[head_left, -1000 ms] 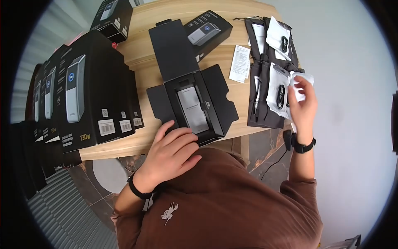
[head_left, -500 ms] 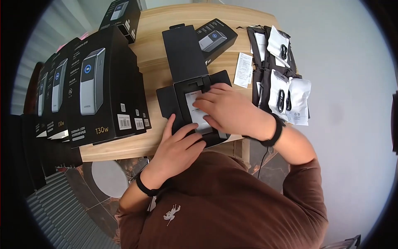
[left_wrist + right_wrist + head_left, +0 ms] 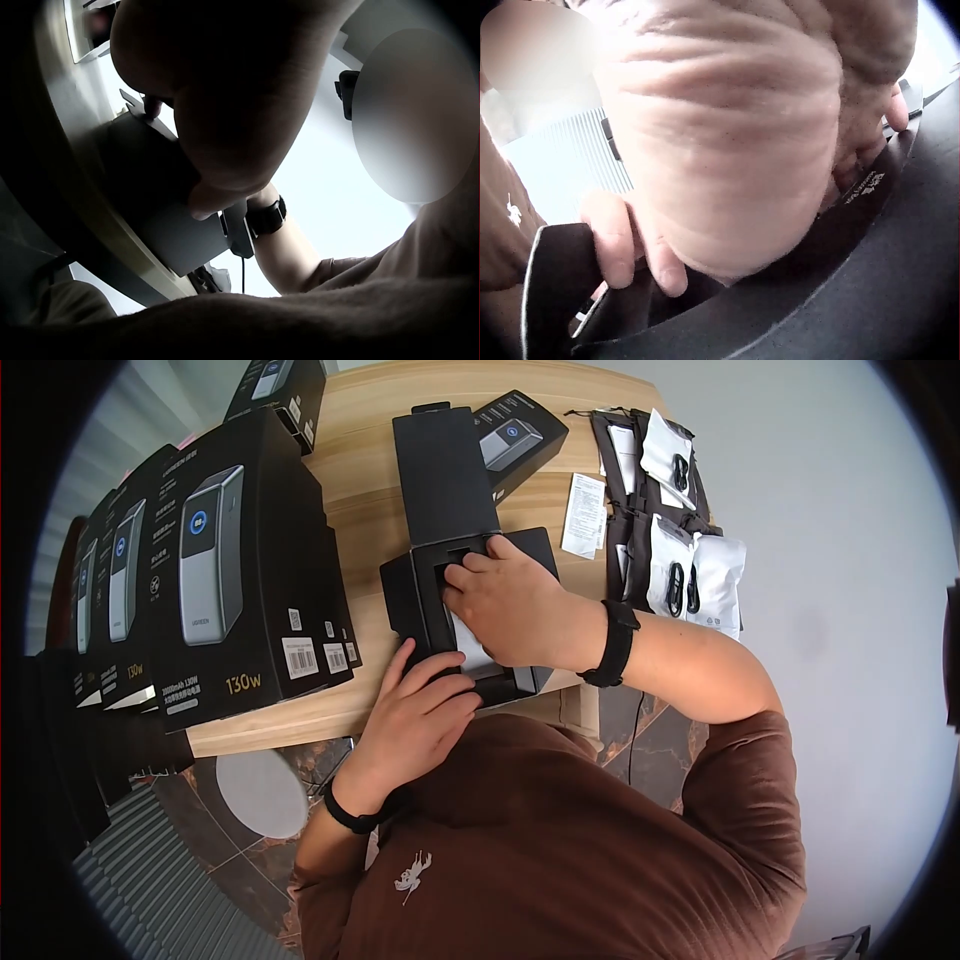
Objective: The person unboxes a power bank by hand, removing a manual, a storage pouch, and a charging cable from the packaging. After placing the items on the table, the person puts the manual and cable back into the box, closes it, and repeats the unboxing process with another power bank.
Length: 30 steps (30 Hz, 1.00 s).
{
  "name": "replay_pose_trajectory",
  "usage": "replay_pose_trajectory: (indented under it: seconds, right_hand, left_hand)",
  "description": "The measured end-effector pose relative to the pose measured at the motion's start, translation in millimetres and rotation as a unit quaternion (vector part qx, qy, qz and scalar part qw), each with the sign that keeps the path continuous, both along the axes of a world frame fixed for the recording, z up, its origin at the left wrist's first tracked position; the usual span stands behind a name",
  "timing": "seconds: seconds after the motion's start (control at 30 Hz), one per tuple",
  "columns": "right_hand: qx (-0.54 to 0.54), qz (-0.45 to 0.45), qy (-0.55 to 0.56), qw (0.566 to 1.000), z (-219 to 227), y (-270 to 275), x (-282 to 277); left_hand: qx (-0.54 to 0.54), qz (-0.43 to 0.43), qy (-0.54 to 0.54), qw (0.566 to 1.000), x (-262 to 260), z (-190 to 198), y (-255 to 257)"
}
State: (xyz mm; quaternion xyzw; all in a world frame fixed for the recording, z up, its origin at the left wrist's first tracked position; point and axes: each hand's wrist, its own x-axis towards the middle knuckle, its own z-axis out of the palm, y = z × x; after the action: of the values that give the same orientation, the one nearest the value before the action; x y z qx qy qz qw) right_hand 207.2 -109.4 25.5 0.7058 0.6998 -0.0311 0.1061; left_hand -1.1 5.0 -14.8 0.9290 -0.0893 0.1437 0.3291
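i see r hand (image 3: 520, 605) in open box (image 3: 445, 480), over white pack (image 3: 470, 648) lying inside; grip hidden, can't tell. l hand (image 3: 412, 718) relaxed on near edge. step prob. handling pack; next wants box steady.

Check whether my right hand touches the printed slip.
Apart. The head view shows the right hand at the open box, bare table lying between box and printed slip.
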Motion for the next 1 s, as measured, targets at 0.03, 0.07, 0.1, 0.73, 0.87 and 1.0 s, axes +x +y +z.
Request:
replay_pose_trajectory:
  seconds: [0.03,0.07,0.1,0.73,0.87,1.0]
  right_hand:
    - [0.001,0.000,0.016,1.000,1,-1,0]
    - [0.002,-0.001,0.037,0.999,1,-3,0]
    - [0.002,-0.003,0.058,0.998,1,-4,1]
    - [-0.025,-0.040,0.262,0.964,24,-10,11]
    - [0.054,-0.032,0.275,0.960,57,-24,18]
    - [0.077,-0.024,0.310,0.947,79,-38,19]
  left_hand:
    - [-0.002,-0.002,0.003,1.000,0,0,1]
    - [-0.004,-0.004,0.006,1.000,0,-1,1]
    - [-0.006,-0.005,0.005,1.000,1,-2,2]
    - [-0.089,0.028,-0.072,0.993,-5,-10,-1]
    - [-0.152,0.052,-0.097,0.982,-4,-10,1]
    - [-0.109,0.079,-0.096,0.986,2,-2,0]
